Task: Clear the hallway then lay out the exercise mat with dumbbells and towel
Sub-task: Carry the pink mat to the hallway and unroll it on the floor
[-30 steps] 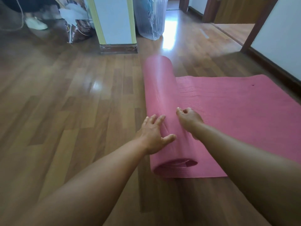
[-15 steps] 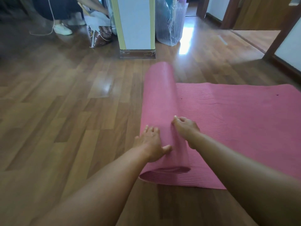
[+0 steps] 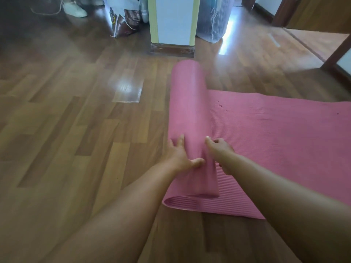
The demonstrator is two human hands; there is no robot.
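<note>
A pink ribbed exercise mat (image 3: 275, 149) lies partly unrolled on the wooden floor, its flat part stretching to the right. The still-rolled part (image 3: 190, 103) runs away from me along the mat's left end. My left hand (image 3: 180, 154) presses on the roll's left side with fingers spread and the thumb on top. My right hand (image 3: 221, 149) touches the roll's right side where it meets the flat mat, fingers loosely bent. No dumbbells or towel are in view.
A white pillar with pale yellow edges (image 3: 172, 21) stands just beyond the roll's far end. A shiny bag (image 3: 123, 21) and a plastic-wrapped bundle (image 3: 212, 19) flank it. A white shoe (image 3: 74, 9) sits far left. Bare wooden floor (image 3: 76, 130) spreads left; a door frame (image 3: 338, 52) stands at right.
The roll has moved leftward and grown thinner, leaving more mat flat on the floor. Both hands followed it, staying on either side of the roll.
</note>
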